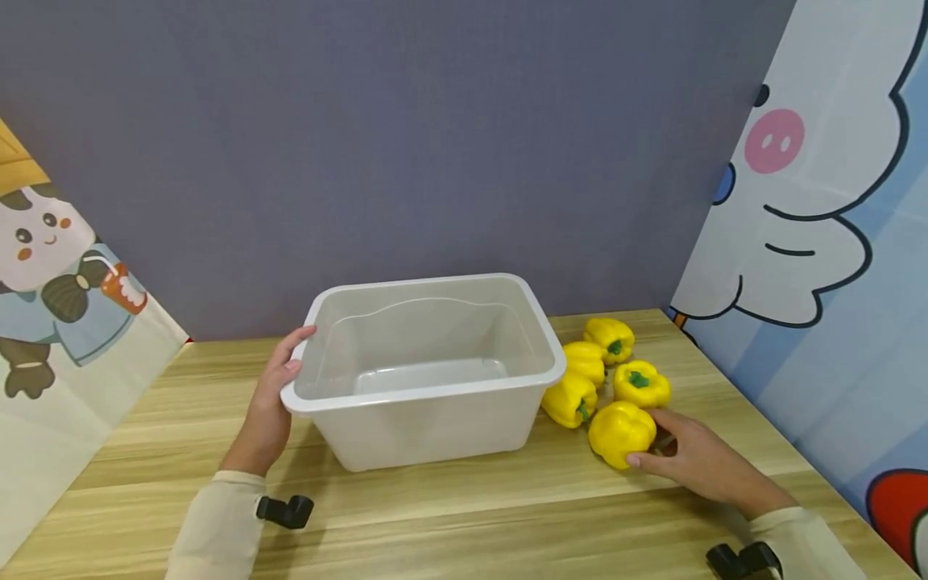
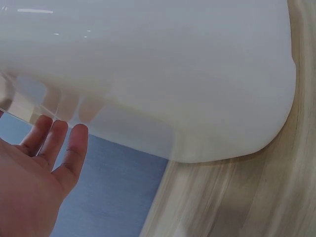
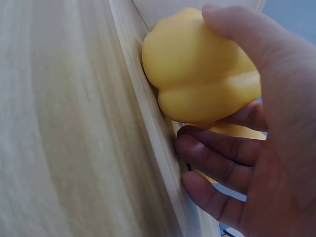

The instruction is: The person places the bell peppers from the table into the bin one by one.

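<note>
A whitish plastic bin [image 1: 428, 427] stands upright on the table with nothing inside. At its left end my left hand [image 1: 270, 407] holds the rim, thumb and a fingertip over the edge; in the left wrist view the other fingers [image 2: 76, 148] lie along the outer wall. My right hand [image 1: 699, 461] grips the nearest yellow bell pepper [image 1: 621, 435] from the right, thumb on the near side. In the right wrist view that pepper [image 3: 197, 69] sits between thumb and index finger, low at the tabletop, while the remaining fingers curl beside it.
More yellow bell peppers cluster right of the bin: one [image 1: 641, 384] just behind the held one, one [image 1: 569, 400] against the bin's side, others [image 1: 609, 338] farther back. A grey panel [image 1: 406, 161] rises behind the wooden table [image 1: 464, 524]. Cartoon-printed sheets [image 1: 812, 242] flank it.
</note>
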`<state>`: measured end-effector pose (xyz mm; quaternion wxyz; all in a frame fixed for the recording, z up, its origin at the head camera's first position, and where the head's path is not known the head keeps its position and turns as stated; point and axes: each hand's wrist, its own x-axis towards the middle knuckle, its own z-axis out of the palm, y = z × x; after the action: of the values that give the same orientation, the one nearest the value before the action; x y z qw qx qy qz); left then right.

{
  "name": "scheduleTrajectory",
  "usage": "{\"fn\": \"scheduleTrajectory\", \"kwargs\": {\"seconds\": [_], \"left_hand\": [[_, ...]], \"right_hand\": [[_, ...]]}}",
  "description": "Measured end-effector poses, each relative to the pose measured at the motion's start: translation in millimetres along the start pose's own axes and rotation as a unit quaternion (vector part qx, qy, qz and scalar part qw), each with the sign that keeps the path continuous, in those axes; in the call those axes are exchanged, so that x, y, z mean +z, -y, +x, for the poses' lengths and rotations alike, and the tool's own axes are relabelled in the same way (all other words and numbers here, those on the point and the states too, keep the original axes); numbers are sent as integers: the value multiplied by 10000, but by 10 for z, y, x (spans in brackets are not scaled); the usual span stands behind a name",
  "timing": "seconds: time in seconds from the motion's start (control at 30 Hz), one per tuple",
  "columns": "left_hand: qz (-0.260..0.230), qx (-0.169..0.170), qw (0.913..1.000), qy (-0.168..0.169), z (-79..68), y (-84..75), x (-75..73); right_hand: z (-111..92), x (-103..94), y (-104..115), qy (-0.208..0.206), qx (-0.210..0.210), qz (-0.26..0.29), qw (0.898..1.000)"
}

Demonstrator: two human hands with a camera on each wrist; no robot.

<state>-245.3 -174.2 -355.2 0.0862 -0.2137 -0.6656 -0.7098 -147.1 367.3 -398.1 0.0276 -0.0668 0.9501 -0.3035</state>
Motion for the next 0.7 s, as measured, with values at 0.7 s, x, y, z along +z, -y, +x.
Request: {"fn": "scheduleTrajectory", "kwargs": {"seconds": [0.7], "left_hand": [[-77, -2, 10000, -59, -7, 8, 26]], "right_hand": [[-17, -5, -27, -214, -189, -35, 9996]]}}
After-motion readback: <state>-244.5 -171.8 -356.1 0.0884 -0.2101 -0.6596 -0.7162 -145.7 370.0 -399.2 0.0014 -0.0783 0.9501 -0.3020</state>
